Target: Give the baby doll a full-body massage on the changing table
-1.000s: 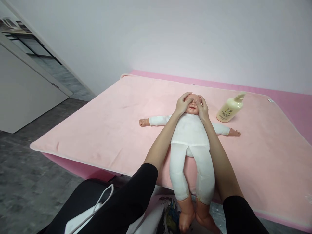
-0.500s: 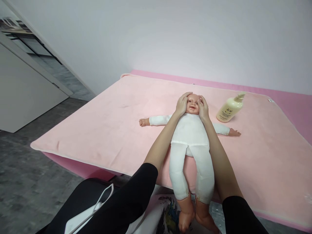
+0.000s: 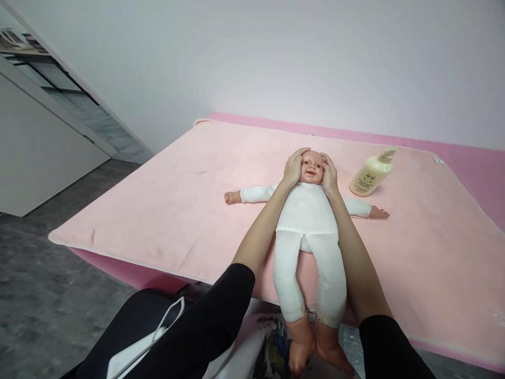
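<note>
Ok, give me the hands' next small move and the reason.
I'd probably ease the left hand and right hand slightly inward over the forehead of the doll: they sit against opposite sides of its head, while the forehead between them lies uncovered.

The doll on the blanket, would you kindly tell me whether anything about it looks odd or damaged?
The feet of the doll reach past the near edge of the blanket, which looks odd because most of the body lies on it. Faint brownish marks show at the ankles; whether stains or wear, I cannot tell.
</note>
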`<state>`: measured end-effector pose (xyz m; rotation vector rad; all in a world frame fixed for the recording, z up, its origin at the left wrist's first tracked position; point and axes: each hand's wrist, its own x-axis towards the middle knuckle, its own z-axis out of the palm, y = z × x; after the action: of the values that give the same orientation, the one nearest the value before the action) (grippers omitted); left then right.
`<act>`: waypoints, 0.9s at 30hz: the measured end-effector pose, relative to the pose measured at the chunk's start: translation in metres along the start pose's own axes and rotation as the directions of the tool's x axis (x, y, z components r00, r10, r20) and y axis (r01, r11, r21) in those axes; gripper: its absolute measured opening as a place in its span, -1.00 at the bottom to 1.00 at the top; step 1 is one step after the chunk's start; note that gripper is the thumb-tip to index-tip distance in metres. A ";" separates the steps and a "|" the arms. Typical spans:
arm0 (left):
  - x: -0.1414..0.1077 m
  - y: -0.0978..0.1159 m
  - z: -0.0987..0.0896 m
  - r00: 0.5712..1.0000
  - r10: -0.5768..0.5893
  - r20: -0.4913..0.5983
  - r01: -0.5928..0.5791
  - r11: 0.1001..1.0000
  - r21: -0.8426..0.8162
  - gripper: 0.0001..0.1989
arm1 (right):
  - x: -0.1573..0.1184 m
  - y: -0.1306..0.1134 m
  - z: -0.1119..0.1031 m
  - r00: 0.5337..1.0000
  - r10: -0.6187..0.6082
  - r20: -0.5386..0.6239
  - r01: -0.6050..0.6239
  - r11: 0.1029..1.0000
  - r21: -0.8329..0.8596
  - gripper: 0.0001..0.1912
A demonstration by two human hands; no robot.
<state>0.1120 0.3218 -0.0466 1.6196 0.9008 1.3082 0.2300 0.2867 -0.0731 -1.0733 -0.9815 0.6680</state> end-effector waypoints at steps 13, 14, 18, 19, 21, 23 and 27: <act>-0.005 0.029 -0.013 0.971 -0.145 0.188 0.132 0.988 0.082 -0.46 | 0.000 -0.010 -0.005 0.994 0.054 0.099 -0.040 0.990 -0.133 -0.49; -0.006 0.037 -0.019 0.950 -0.168 0.264 0.139 0.983 0.123 -0.43 | -0.001 -0.015 -0.008 0.988 0.061 0.140 -0.035 0.983 -0.181 -0.44; -0.014 0.064 -0.044 0.845 -0.225 0.485 0.092 0.955 0.282 -0.23 | -0.005 -0.038 -0.016 0.957 0.138 0.254 -0.045 0.940 -0.339 -0.27; -0.015 0.067 -0.048 0.828 -0.232 0.511 0.068 0.946 0.318 -0.16 | -0.006 -0.043 -0.016 0.948 0.161 0.275 -0.050 0.927 -0.370 -0.23; -0.016 0.068 -0.052 0.809 -0.236 0.539 0.022 0.928 0.372 -0.01 | -0.007 -0.051 -0.018 0.925 0.202 0.322 -0.047 0.901 -0.431 -0.17; -0.015 0.065 -0.050 0.807 -0.219 0.548 -0.026 0.914 0.405 0.06 | -0.008 -0.058 -0.019 0.903 0.228 0.363 -0.025 0.874 -0.486 -0.11; -0.017 0.064 -0.042 0.823 -0.167 0.543 -0.136 0.870 0.474 0.01 | -0.010 -0.067 -0.023 0.856 0.285 0.431 0.011 0.824 -0.567 0.11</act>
<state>0.0694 0.2890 0.0099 2.2308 0.8970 0.5035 0.2456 0.2445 -0.0170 -1.5370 -1.6302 0.8349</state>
